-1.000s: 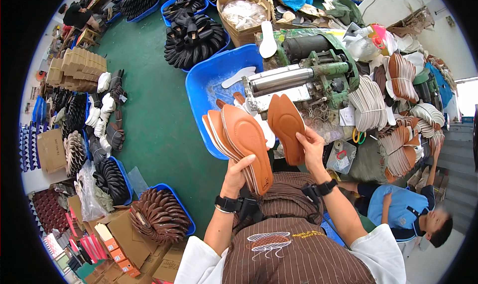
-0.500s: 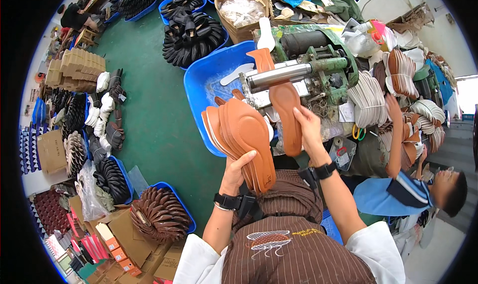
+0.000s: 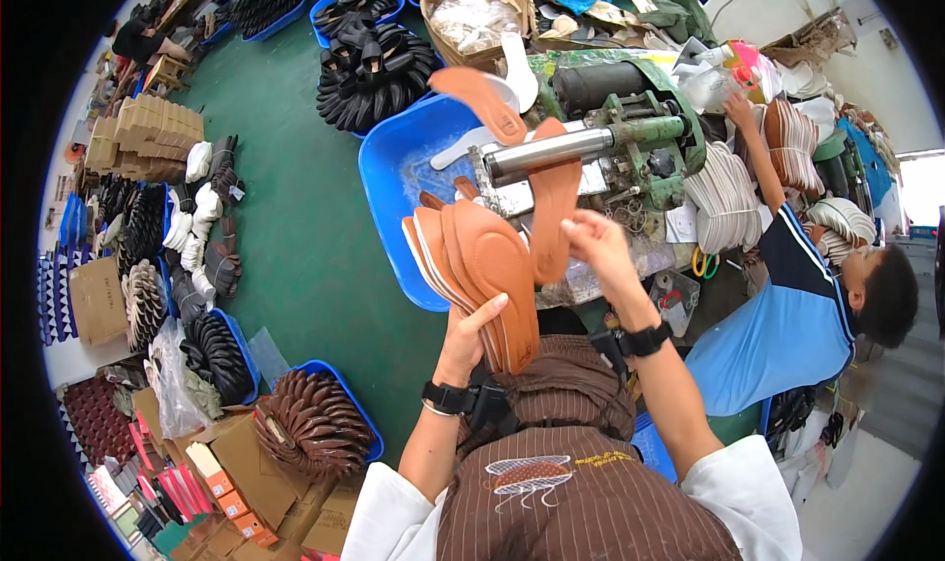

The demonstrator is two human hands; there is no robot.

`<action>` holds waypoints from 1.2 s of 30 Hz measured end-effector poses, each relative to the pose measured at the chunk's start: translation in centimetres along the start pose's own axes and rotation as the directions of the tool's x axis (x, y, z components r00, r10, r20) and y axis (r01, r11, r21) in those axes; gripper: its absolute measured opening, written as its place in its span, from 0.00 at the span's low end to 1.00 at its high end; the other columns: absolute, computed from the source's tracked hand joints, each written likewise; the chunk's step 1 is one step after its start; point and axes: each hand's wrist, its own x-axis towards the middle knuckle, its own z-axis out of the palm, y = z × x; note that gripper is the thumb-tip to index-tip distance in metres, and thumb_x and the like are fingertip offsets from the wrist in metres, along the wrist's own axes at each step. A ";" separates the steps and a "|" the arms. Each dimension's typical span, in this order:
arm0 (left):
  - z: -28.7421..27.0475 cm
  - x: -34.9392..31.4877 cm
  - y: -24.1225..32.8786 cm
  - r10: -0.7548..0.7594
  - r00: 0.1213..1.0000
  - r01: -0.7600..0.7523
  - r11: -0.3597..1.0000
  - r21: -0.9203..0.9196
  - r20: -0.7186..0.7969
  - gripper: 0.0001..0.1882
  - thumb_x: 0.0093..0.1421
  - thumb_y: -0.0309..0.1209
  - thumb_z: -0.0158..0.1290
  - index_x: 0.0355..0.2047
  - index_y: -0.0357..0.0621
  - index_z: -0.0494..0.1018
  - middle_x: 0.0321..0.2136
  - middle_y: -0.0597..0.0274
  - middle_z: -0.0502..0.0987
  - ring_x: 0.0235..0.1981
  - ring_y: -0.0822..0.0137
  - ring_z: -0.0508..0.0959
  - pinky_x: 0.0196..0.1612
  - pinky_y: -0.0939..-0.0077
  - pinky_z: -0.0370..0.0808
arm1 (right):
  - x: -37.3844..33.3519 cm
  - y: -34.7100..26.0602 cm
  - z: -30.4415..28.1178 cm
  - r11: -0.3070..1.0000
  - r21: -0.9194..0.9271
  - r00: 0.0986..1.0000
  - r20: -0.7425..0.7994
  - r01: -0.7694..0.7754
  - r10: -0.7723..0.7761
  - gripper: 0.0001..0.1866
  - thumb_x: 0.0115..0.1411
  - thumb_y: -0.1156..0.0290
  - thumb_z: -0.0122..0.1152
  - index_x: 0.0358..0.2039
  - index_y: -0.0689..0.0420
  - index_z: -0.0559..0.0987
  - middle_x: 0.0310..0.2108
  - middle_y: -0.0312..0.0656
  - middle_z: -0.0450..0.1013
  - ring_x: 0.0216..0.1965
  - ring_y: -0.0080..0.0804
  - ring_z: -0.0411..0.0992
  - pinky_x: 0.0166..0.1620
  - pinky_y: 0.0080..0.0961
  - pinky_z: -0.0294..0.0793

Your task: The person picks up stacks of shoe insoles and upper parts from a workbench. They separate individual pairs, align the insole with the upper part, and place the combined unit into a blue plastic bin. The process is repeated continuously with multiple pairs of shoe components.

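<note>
My left hand point(image 3: 467, 340) grips a fanned stack of tan insoles point(image 3: 489, 251), thumb on top and fingers underneath. Another tan insole point(image 3: 554, 202) passes under the shiny metal roller point(image 3: 551, 155) of a green machine point(image 3: 650, 128); its wide end sticks out toward me. Beside that end is my right hand point(image 3: 602, 251), fingers loosely bent and fingertips at the insole's edge, not closed round it. Beyond the roller, a further tan insole point(image 3: 482, 103) is tilted over the blue tub point(image 3: 389, 197), slightly blurred.
White insole pieces point(image 3: 519, 74) lie at the machine's far left. Bundled insoles point(image 3: 726, 197) and scissors point(image 3: 704, 263) are to the right, where a co-worker in a blue shirt point(image 3: 778, 315) reaches over the bench. Tubs of black shoe parts point(image 3: 379, 79) stand on the green floor point(image 3: 285, 226).
The insole at the roller has swung left and my right hand has loosened from it. The far insole has shifted left toward the tub. The co-worker's arm has moved farther up the bench.
</note>
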 end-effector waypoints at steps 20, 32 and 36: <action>1.0 0.6 0.2 0.120 0.989 -0.107 0.982 0.156 -0.081 0.26 0.53 0.20 0.58 0.52 0.36 0.62 0.45 0.56 0.72 0.44 0.62 0.75 0.43 0.67 0.78 | -2.4 0.9 1.1 0.994 -0.004 0.988 0.115 -0.105 0.105 0.12 0.65 0.62 0.49 0.36 0.58 0.73 0.30 0.33 0.75 0.30 0.18 0.73 0.36 0.17 0.74; 1.4 0.9 -0.2 0.183 0.979 -0.152 0.949 0.275 -0.090 0.27 0.51 0.23 0.62 0.50 0.37 0.65 0.43 0.60 0.73 0.42 0.69 0.75 0.46 0.74 0.74 | 1.3 3.4 0.3 0.973 -0.202 0.981 -0.133 0.111 -0.140 0.13 0.60 0.68 0.57 0.38 0.66 0.76 0.27 0.36 0.75 0.27 0.15 0.69 0.31 0.16 0.69; 1.7 1.1 -0.3 0.221 0.974 -0.194 0.926 0.324 -0.048 0.27 0.51 0.26 0.62 0.51 0.38 0.64 0.43 0.61 0.73 0.42 0.69 0.75 0.46 0.75 0.73 | -2.9 3.1 3.7 0.991 -0.131 0.985 0.171 0.029 -0.006 0.10 0.60 0.68 0.58 0.35 0.63 0.77 0.26 0.31 0.74 0.28 0.14 0.69 0.32 0.15 0.69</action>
